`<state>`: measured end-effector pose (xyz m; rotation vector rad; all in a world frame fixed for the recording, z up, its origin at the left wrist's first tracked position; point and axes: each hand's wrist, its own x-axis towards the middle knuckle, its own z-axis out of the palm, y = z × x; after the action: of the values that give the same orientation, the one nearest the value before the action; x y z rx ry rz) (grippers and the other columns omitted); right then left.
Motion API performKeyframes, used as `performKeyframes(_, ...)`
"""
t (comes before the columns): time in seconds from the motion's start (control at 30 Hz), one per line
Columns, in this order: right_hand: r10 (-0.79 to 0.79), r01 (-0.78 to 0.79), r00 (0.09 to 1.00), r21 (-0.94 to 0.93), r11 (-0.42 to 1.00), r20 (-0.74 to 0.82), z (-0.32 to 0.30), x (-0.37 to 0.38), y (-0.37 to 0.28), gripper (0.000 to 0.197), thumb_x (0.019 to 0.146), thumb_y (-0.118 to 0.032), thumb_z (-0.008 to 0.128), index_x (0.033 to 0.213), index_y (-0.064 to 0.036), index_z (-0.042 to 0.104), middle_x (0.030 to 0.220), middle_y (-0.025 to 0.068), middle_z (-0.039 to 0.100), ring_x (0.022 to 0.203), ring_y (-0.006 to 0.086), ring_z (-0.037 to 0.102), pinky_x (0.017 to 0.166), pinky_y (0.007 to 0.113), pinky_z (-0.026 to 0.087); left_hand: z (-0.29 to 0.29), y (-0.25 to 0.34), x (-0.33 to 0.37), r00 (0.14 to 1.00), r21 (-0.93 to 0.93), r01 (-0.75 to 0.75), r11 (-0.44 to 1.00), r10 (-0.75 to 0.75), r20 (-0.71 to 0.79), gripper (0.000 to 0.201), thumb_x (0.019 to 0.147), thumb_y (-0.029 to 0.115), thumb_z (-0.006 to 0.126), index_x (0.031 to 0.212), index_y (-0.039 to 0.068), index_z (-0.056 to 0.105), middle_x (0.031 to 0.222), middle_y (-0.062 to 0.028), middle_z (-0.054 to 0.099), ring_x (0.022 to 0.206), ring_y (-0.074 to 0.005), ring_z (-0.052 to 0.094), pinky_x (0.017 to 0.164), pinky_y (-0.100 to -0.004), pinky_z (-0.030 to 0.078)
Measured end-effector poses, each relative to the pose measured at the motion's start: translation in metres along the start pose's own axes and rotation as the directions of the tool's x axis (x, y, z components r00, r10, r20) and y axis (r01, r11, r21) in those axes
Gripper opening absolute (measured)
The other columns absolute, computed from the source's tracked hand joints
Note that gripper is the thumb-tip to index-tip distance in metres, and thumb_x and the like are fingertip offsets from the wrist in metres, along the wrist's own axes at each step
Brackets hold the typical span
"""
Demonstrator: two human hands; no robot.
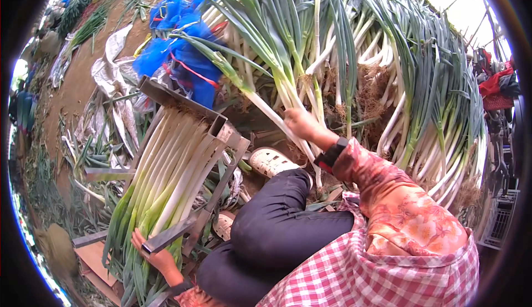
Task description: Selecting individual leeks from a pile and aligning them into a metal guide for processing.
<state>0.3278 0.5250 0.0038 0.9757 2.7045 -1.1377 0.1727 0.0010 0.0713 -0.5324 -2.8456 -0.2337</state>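
White, probably stiff leeks (265, 107), best taken mid-stalk, are filling the closed right hand (305, 125) right of the metal frame (216, 198).

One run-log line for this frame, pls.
left hand: on leek bundle in metal frame | right hand: gripping leek stalks | leek heap: ahead and right, roots showing

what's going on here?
A seated person is handling leeks with both hands. The right hand grips a few leeks by their pale stems, in front of a big heap. The left hand is at the green leaves of a row of leeks lying side by side in a metal frame; whether it grips them is unclear. Blue netting lies beyond the frame.
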Motion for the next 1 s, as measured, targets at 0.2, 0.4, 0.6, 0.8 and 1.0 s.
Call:
performKeyframes(0.2, 0.357, -0.37, 0.924, -0.085, 0.925, -0.137, 0.03, 0.039, 0.09, 0.047, 0.082, -0.027, 0.059, 0.119, -0.0021, 0.043, 0.111, 0.0241, 0.054, 0.107, 0.0376, 0.051, 0.093, 0.042, 0.04, -0.032, -0.003, -0.047, 0.988, 0.011, 0.091, 0.996, -0.092, 0.121, 0.043, 0.095, 0.022, 0.041, 0.13, -0.003, 0.036, 0.139, -0.0219, 0.031, 0.129, -0.038, 0.029, 0.105, -0.0453, 0.026)
performKeyframes(0.4, 0.271, -0.258, 0.963, 0.341, 0.904, 0.011, 0.014, 0.042, 0.117, 0.027, 0.081, -0.017, 0.063, 0.102, -0.0004, 0.057, 0.087, 0.0109, 0.063, 0.079, 0.0201, 0.06, 0.072, 0.032, 0.048, -0.06, 0.019, -0.059, 0.993, 0.087, 0.027, 0.996, -0.037, 0.116, 0.048, 0.094, 0.022, 0.044, 0.135, 0.0, 0.032, 0.142, -0.0225, 0.026, 0.132, -0.0369, 0.025, 0.105, -0.0443, 0.026)
performKeyframes(0.6, 0.054, -0.126, 0.992, 0.801, 0.586, 0.117, -0.053, -0.01, 0.067, 0.031, 0.084, -0.017, 0.063, 0.111, -0.0021, 0.059, 0.085, -0.0021, 0.059, 0.073, 0.0061, 0.052, 0.067, 0.023, 0.045, -0.089, 0.031, -0.052, 0.992, 0.064, 0.018, 0.998, -0.026, 0.124, 0.048, 0.094, 0.02, 0.045, 0.137, 0.002, 0.031, 0.142, -0.0191, 0.029, 0.133, -0.0357, 0.024, 0.105, -0.0455, 0.025)
performKeyframes(0.8, -0.165, 0.227, 0.973, 0.796, 0.561, -0.161, -0.089, -0.047, 0.005, 0.038, 0.086, -0.01, 0.061, 0.121, -0.0001, 0.051, 0.095, -0.0017, 0.059, 0.085, 0.005, 0.054, 0.078, 0.022, 0.045, -0.129, 0.114, 0.016, 0.983, -0.047, -0.179, 0.983, 0.181, 0.033, 0.045, 0.09, 0.012, 0.045, 0.133, 0.002, 0.036, 0.138, -0.016, 0.036, 0.131, -0.0353, 0.027, 0.105, -0.0458, 0.025)
performKeyframes(1.0, -0.494, 0.672, 0.738, 0.435, 0.599, -0.46, -0.119, -0.066, -0.116, 0.045, 0.079, 0.002, 0.064, 0.122, -0.0017, 0.051, 0.094, 0.0044, 0.059, 0.086, 0.0103, 0.054, 0.077, 0.024, 0.044, -0.177, 0.181, 0.057, 0.935, -0.328, -0.35, 0.877, 0.349, -0.064, 0.052, 0.089, 0.019, 0.052, 0.135, 0.002, 0.035, 0.138, -0.0169, 0.035, 0.131, -0.0332, 0.028, 0.106, -0.0453, 0.023)
